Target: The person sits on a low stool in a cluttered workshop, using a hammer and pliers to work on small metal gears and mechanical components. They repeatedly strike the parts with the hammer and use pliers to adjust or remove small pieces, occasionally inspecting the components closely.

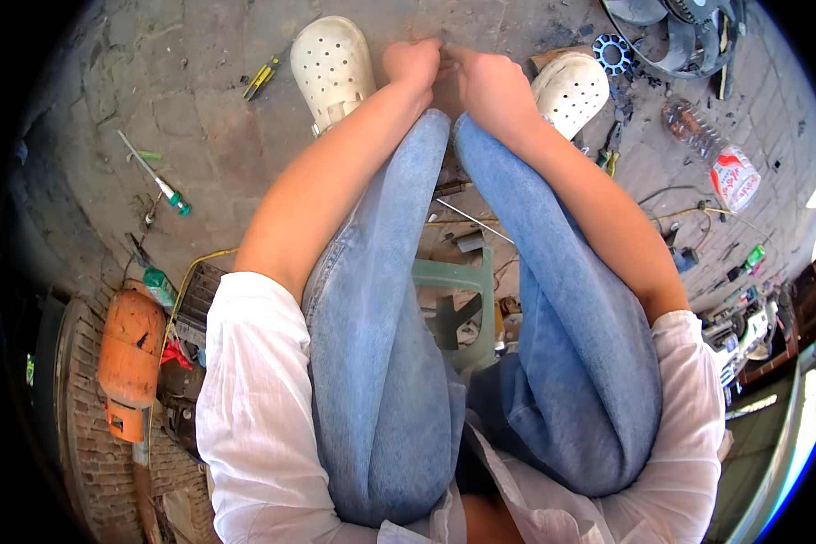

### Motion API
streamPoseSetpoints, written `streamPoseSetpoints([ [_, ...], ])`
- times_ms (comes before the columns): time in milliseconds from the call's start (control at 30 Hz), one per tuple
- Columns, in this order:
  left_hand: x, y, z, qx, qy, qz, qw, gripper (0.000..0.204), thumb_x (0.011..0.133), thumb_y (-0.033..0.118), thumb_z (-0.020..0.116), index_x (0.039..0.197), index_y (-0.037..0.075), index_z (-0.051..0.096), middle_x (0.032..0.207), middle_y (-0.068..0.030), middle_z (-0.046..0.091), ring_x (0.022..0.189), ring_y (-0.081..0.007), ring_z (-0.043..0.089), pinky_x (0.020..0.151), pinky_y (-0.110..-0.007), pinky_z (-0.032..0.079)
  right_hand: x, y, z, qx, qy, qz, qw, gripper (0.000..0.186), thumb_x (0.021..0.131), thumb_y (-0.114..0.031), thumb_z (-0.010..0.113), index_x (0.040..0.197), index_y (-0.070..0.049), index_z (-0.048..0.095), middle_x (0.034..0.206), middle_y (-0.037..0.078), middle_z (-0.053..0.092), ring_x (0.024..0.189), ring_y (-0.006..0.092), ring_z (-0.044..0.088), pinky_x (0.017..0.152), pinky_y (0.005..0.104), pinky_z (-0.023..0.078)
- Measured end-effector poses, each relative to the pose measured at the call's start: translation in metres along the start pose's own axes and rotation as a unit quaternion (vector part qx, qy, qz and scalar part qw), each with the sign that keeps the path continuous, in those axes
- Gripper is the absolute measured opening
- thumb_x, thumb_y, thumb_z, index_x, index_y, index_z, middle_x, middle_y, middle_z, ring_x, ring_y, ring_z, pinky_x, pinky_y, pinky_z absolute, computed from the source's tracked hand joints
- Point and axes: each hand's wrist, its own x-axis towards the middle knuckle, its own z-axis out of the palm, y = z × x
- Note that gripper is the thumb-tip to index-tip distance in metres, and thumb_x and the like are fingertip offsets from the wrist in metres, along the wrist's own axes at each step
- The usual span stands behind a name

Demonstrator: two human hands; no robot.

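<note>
Beyond my knees, my left hand (413,65) and my right hand (493,89) meet close together, low over the floor. The fingers of both are curled and bent inward, their tips nearly touching. Whatever they pinch, if anything, is too small or hidden to make out. My left hand is beside a cream perforated clog (333,65) on my left foot; the matching clog (571,91) lies just right of my right hand. Behind that right clog a brown piece (553,58) partly shows.
Yellow-handled pliers (262,78) and a green-handled screwdriver (159,177) lie left. At right are a toothed ring (613,54), large curved metal parts (675,41), a plastic bottle (712,154) and dark debris. An orange gas cylinder (131,349) stands lower left; a green stool (467,276) shows between my legs.
</note>
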Motion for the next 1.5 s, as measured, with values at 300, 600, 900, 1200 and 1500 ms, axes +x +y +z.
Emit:
streamPoseSetpoints([
  [300, 0.003, -0.003, 0.003, -0.024, 0.016, 0.006, 1.000, 0.012, 0.084, 0.001, 0.058, 0.087, -0.010, 0.062, 0.085, -0.0175, 0.066, 0.073, -0.0262, 0.068, 0.061, -0.033, 0.057, -0.001, 0.002, 0.001, -0.019, 0.005, 0.003, 1.000, 0.034, 0.088, -0.010, 0.049, 0.119, -0.011, 0.063, 0.087, 0.022, 0.067, 0.081, 0.0405, 0.065, 0.073, 0.0485, 0.053],
  [600, 0.004, -0.003, 0.003, -0.026, 0.030, -0.001, 0.999, 0.012, 0.083, -0.001, 0.058, 0.088, -0.011, 0.061, 0.086, -0.0189, 0.066, 0.073, -0.0270, 0.068, 0.061, -0.033, 0.057, 0.000, 0.000, -0.001, -0.033, -0.016, 0.020, 0.999, 0.034, 0.088, -0.009, 0.049, 0.118, -0.011, 0.063, 0.088, 0.022, 0.067, 0.081, 0.0400, 0.065, 0.073, 0.0481, 0.053],
  [900, 0.003, -0.011, 0.002, -0.024, 0.020, 0.009, 0.999, 0.014, 0.085, 0.000, 0.056, 0.089, -0.012, 0.061, 0.087, -0.0192, 0.065, 0.072, -0.0265, 0.068, 0.062, -0.033, 0.058, -0.002, 0.002, -0.003, -0.005, 0.003, 0.009, 1.000, 0.030, 0.086, -0.008, 0.051, 0.112, -0.006, 0.064, 0.088, 0.022, 0.068, 0.083, 0.0399, 0.066, 0.075, 0.0478, 0.054],
  [1200, -0.002, -0.004, 0.003, -0.026, 0.005, 0.007, 1.000, 0.015, 0.086, 0.000, 0.055, 0.090, -0.013, 0.060, 0.087, -0.0197, 0.065, 0.074, -0.0281, 0.068, 0.065, -0.034, 0.059, -0.003, 0.006, -0.003, -0.013, 0.007, 0.003, 1.000, 0.031, 0.086, -0.010, 0.052, 0.113, -0.007, 0.065, 0.085, 0.023, 0.067, 0.081, 0.0400, 0.066, 0.074, 0.0485, 0.054],
  [1500, -0.005, -0.002, 0.003, -0.032, 0.004, 0.008, 0.999, 0.016, 0.086, 0.000, 0.054, 0.092, -0.014, 0.059, 0.090, -0.0213, 0.064, 0.075, -0.0297, 0.068, 0.067, -0.035, 0.060, -0.003, 0.008, -0.003, -0.022, 0.009, -0.005, 1.000, 0.028, 0.086, -0.010, 0.051, 0.110, -0.005, 0.063, 0.086, 0.025, 0.066, 0.081, 0.0411, 0.065, 0.074, 0.0486, 0.053],
])
